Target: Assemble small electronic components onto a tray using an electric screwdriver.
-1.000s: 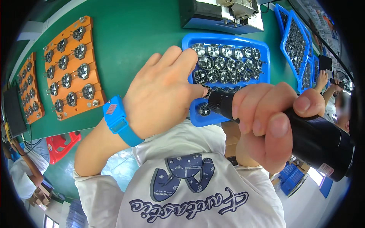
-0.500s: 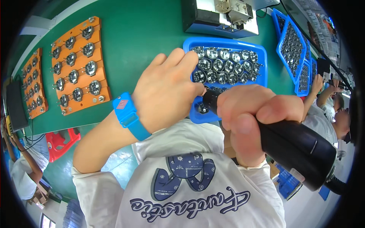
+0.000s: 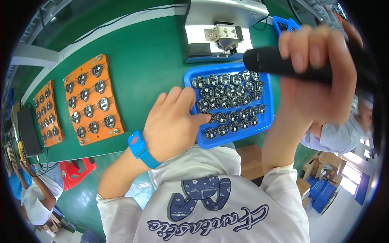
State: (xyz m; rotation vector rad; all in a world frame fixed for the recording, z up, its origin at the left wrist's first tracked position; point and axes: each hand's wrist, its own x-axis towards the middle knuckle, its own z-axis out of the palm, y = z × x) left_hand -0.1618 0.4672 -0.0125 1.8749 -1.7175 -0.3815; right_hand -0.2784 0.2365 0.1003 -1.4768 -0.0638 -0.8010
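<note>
My left hand (image 3: 172, 121), a blue band (image 3: 139, 150) on its wrist, lies curled at the left side of a blue tray (image 3: 188, 79). Its thumb reaches over the rim and touches one of the small round circuit-board parts (image 3: 210, 133) near the front left of the tray; the other fingertips are folded out of sight. Several such parts stand there in rows, some with pins sticking out. Raised above the tray's right side, my right hand (image 3: 320, 69) is wrapped round a black electric screwdriver (image 3: 265, 60), its narrow end pointing left. That hand is smeared by motion.
Two orange fixture plates (image 3: 91, 111) carrying round parts lie to the left on the green table (image 3: 150, 60). A metal-fronted machine (image 3: 219, 40) stands behind the tray. More blue trays (image 3: 277, 22) are at the back right. A red stool (image 3: 75, 172) and a co-worker (image 3: 40, 198) show at left.
My right hand has lifted the electric screwdriver up and away to the right, off the tray's front left. My left hand stays at the tray's left side. The whole view has shifted.
</note>
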